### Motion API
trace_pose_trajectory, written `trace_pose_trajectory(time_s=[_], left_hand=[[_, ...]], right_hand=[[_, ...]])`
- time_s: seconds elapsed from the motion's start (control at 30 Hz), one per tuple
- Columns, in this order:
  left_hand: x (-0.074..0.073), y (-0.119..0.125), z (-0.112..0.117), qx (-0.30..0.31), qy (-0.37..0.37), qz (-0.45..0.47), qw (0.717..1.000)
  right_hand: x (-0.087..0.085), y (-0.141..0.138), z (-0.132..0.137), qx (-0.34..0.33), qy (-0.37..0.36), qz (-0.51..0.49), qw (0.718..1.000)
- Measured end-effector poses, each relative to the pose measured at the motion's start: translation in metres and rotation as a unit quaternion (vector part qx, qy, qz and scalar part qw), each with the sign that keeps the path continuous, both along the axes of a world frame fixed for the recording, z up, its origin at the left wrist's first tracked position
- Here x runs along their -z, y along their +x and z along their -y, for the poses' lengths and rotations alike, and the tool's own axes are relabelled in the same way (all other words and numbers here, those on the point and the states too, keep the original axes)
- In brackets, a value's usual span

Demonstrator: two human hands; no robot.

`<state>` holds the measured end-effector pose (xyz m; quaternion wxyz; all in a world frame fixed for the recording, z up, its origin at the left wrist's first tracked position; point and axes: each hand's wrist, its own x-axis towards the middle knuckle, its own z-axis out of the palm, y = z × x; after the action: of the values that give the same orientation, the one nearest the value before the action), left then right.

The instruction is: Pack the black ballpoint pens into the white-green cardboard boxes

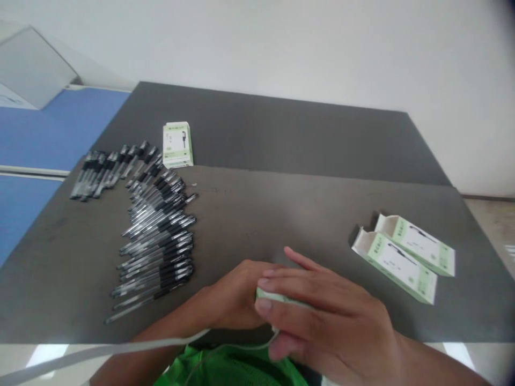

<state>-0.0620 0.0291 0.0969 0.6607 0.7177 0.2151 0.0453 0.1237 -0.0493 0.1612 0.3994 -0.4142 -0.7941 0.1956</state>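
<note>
Close to my body, at the near edge of the table, my two hands meet around a small green-and-white pen box (277, 296). My left hand (245, 295) grips it from the left, its fingers largely hidden behind the other hand. My right hand (341, 316) lies across the box with its fingers over the top and the thumb below. Only a narrow strip of the box shows, so its ends and contents are hidden. To the left lies a long fanned row of clear-barrelled pens (161, 230) with black grips and caps.
Two more pen boxes, one nearer (398, 265) and one behind it (422, 244), lie side by side at the right with open end flaps. Another pen box (177, 145) lies beyond the pens. A white cable (120, 348) crosses my left forearm. Blue surfaces (80, 128) adjoin the dark table.
</note>
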Motion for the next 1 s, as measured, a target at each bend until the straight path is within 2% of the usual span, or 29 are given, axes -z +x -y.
trace_pose_trajectory(time_s=[0.07, 0.17, 0.27, 0.37, 0.5, 0.57, 0.67, 0.77, 0.9, 1.0], left_hand=[[-0.006, -0.001, 0.000, -0.007, -0.017, 0.060, 0.998], [-0.029, -0.007, -0.002, -0.019, -0.081, 0.120, 0.989], [-0.058, -0.015, -0.002, 0.008, -0.160, 0.121, 0.980], [-0.076, -0.019, -0.003, 0.026, -0.211, 0.117, 0.970], [-0.080, -0.018, -0.001, 0.022, -0.249, 0.138, 0.958], [-0.076, -0.016, 0.001, 0.002, -0.282, 0.147, 0.948], [-0.072, -0.010, 0.006, -0.040, -0.345, 0.168, 0.923], [-0.075, -0.003, 0.006, -0.059, -0.383, 0.202, 0.900], [-0.088, 0.007, -0.002, -0.069, -0.391, 0.202, 0.896], [-0.094, 0.015, -0.008, -0.084, -0.354, 0.211, 0.907]], right_hand=[[-0.002, -0.002, 0.001, 0.030, -0.024, -0.061, 0.997], [-0.011, -0.005, 0.005, 0.105, -0.062, -0.130, 0.984], [-0.026, -0.011, 0.008, 0.148, -0.088, -0.154, 0.973], [-0.037, -0.016, 0.008, 0.149, -0.142, -0.192, 0.960], [-0.042, -0.020, 0.000, 0.124, -0.219, -0.267, 0.930], [-0.043, -0.021, -0.006, 0.119, -0.229, -0.288, 0.922], [-0.046, -0.021, -0.017, 0.148, -0.231, -0.299, 0.914], [-0.050, -0.017, -0.029, 0.171, -0.220, -0.303, 0.911], [-0.052, -0.009, -0.048, 0.151, -0.249, -0.323, 0.901], [-0.049, -0.005, -0.060, 0.147, -0.250, -0.329, 0.899]])
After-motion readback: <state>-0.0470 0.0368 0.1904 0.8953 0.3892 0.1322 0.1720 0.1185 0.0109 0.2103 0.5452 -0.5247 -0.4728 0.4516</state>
